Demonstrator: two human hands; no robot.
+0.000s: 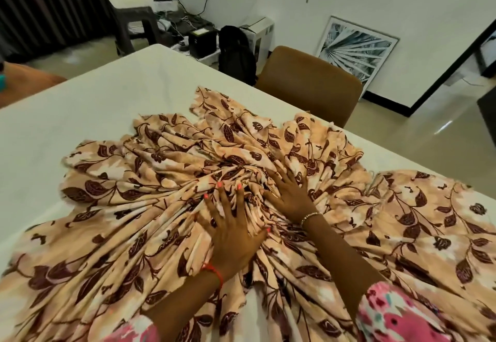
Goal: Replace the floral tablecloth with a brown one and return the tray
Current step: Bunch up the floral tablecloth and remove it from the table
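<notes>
The left hand point(233, 237) lies flat on the gathered peach fabric tablecloth with dark brown leaves point(161, 180), fingers straight and spread. The right hand point(290, 194) presses just beside it, also splayed, gripping nothing. The cloth fans across the near half of the white-covered counter point(80, 94). White cover shows beyond it to the far edge, where a brown padded chair point(308, 84) stands.

The floral tablecloth point(150, 207) bunched in front of me is soft, matt woven cloth with frayed edges. Beneath it, towards ten o'clock, the table cover point(94, 105) is pale matt fabric, faintly creased. The chair point(308, 84) at one o'clock looks like smooth brown upholstery. The floor point(429, 137) at three o'clock is glossy and reflective.
</notes>
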